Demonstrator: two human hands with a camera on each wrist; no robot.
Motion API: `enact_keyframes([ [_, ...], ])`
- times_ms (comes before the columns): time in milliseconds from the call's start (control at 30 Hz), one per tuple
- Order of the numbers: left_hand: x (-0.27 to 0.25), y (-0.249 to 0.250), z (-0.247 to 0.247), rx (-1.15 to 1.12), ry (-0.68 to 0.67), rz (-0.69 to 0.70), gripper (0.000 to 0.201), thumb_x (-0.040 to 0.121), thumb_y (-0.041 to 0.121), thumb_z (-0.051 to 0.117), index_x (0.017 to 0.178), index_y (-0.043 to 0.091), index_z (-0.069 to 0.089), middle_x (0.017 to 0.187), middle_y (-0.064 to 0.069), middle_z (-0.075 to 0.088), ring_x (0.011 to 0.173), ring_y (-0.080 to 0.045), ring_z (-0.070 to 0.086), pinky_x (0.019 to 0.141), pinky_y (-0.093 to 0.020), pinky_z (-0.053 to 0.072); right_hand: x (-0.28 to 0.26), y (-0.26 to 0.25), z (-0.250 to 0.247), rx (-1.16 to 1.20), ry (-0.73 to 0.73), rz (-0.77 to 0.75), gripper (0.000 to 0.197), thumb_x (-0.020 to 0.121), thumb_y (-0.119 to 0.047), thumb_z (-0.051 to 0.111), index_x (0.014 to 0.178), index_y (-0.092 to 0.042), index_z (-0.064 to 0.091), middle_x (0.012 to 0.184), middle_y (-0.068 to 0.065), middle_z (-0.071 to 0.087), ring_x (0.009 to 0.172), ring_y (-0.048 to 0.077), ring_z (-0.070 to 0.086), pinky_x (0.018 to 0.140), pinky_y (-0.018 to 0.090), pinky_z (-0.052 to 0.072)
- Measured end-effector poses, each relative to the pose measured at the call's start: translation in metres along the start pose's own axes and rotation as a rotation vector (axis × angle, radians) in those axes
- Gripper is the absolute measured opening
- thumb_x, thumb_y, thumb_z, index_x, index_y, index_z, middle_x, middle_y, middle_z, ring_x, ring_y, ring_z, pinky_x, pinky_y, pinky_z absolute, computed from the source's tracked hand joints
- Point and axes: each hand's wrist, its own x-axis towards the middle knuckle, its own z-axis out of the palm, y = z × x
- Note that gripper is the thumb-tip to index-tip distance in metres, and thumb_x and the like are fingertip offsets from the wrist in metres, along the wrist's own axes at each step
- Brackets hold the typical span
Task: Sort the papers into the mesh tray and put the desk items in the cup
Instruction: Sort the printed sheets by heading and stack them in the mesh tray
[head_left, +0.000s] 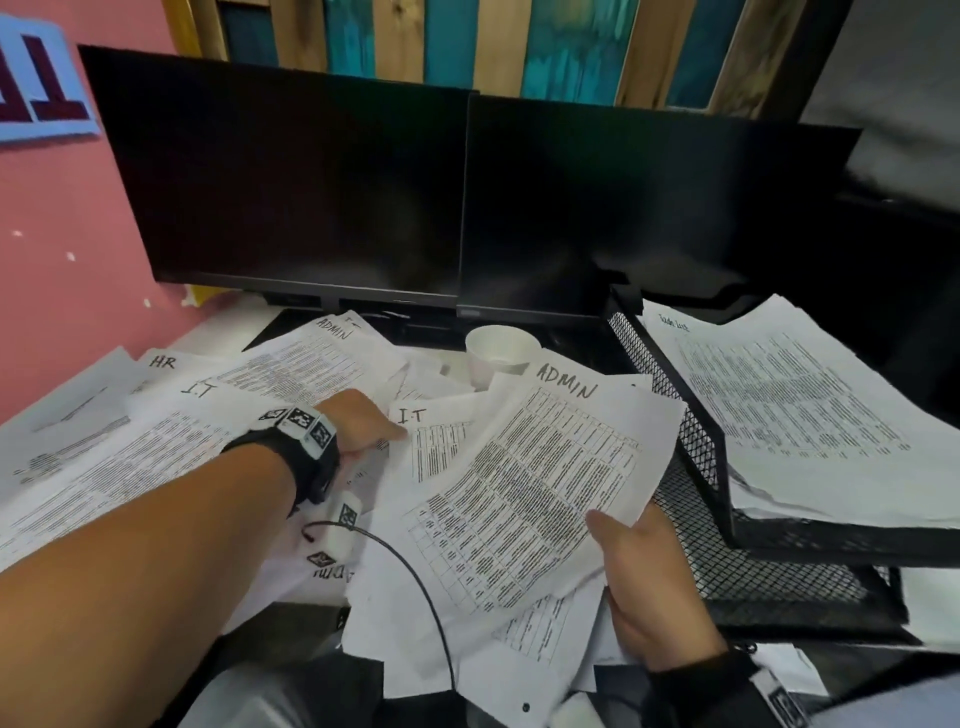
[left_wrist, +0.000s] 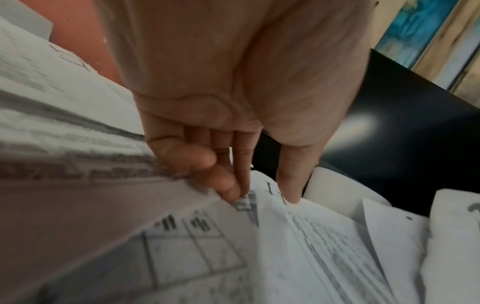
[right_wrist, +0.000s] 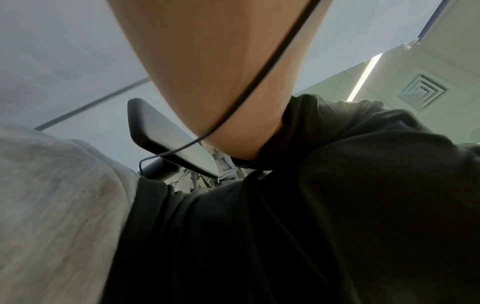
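Black wire mesh forms our landmark, the mesh tray (head_left: 675, 410), whose upper tier holds a loose stack of printed sheets (head_left: 795, 405), the top one bearing a handwritten heading too small for us to read. Its lower tier shows bare mesh where we can see it. Just left of the tray, our right hand (head_left: 649, 587) pinches the corner of a table-printed sheet marked ADMIN (head_left: 524, 493), thumb on top. Farther left of the tray, our left hand (head_left: 358, 421) has thumb and fingertips (left_wrist: 228, 189) closing on the edge of a sheet marked I.T (head_left: 441, 441). Behind these papers, left of the tray's back corner, stands a white paper cup (head_left: 498, 353); we cannot tell what it holds.
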Motion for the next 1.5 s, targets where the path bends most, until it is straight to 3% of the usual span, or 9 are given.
enact_keyframes([
  [100,-0.004,0.004,0.011,-0.026,0.063,0.106,0.038,0.087,0.038,0.073,0.091,0.001,0.075,0.088,-0.01,0.071,0.086,-0.025,0.067,0.071,-0.029,0.047,0.002,0.002,-0.003,-0.014,0.023,0.009,0.03,0.102,0.005,0.055,0.112,-0.017,0.073,0.105,0.005,0.082,0.103,0.035,0.077,0.1,0.063,0.057],
  [333,-0.009,0.008,0.001,-0.396,0.286,0.216,0.029,0.092,0.026,0.069,0.071,0.016,0.052,0.069,-0.004,0.056,0.063,-0.02,0.053,0.067,-0.033,0.046,0.002,0.0,-0.004,-0.001,0.037,0.024,0.035,0.101,0.008,0.052,0.11,-0.018,0.074,0.105,0.011,0.082,0.102,0.038,0.077,0.097,0.065,0.057],
  [533,-0.028,0.018,-0.021,-0.606,0.498,0.355,0.009,0.105,0.031,0.046,0.111,0.026,0.051,0.106,0.007,0.07,0.091,-0.02,0.071,0.082,-0.048,0.059,0.006,0.001,-0.001,-0.001,0.055,0.041,0.034,0.1,0.01,0.053,0.112,-0.014,0.074,0.108,0.012,0.081,0.102,0.037,0.077,0.097,0.061,0.059],
  [767,-0.06,0.045,-0.067,-0.808,0.884,0.574,0.007,0.107,0.021,0.043,0.107,0.016,0.047,0.08,0.011,0.057,0.056,0.006,0.053,0.05,-0.012,0.041,0.005,0.0,0.004,-0.022,0.072,0.058,0.036,0.1,0.012,0.049,0.109,-0.012,0.074,0.108,0.018,0.08,0.102,0.043,0.075,0.093,0.062,0.06],
  [1000,-0.092,0.051,-0.116,-0.869,1.127,0.768,0.015,0.104,0.014,0.043,0.096,0.026,0.043,0.09,0.015,0.058,0.074,0.011,0.06,0.067,-0.011,0.046,0.01,-0.006,0.004,-0.058,0.097,0.032,0.037,0.098,0.012,0.049,0.116,-0.011,0.072,0.109,0.02,0.079,0.104,0.046,0.074,0.091,0.065,0.059],
  [1100,-0.088,0.044,-0.117,-0.822,1.027,0.702,0.005,0.103,0.016,0.046,0.102,0.021,0.049,0.093,0.009,0.065,0.073,0.002,0.065,0.063,-0.02,0.051,0.013,-0.012,0.006,-0.019,0.106,0.021,0.036,0.098,0.012,0.05,0.118,-0.009,0.071,0.107,0.016,0.08,0.1,0.042,0.076,0.089,0.061,0.061],
  [1200,-0.078,0.032,-0.1,-0.745,0.877,0.601,0.01,0.103,0.026,0.048,0.106,0.022,0.056,0.101,-0.006,0.072,0.075,-0.03,0.067,0.062,-0.047,0.056,0.015,-0.017,0.007,0.058,0.101,0.01,0.029,0.097,0.011,0.054,0.115,-0.003,0.071,0.1,0.013,0.078,0.09,0.036,0.073,0.088,0.061,0.06],
  [1267,-0.076,0.025,-0.091,-0.793,0.845,0.559,0.011,0.102,0.03,0.05,0.104,0.023,0.059,0.101,-0.013,0.072,0.074,-0.031,0.066,0.066,-0.053,0.057,0.014,-0.021,0.008,0.091,0.084,-0.002,0.029,0.097,0.011,0.054,0.114,-0.005,0.071,0.105,0.015,0.079,0.094,0.039,0.075,0.089,0.062,0.061],
  [1500,-0.068,0.026,-0.04,-0.573,0.574,0.422,0.013,0.1,0.034,0.054,0.09,0.027,0.06,0.091,0.006,0.069,0.079,-0.019,0.068,0.064,-0.037,0.055,0.005,-0.031,0.009,0.188,-0.048,-0.054,0.033,0.101,0.01,0.053,0.122,-0.007,0.072,0.117,0.016,0.079,0.112,0.038,0.074,0.107,0.057,0.053],
])
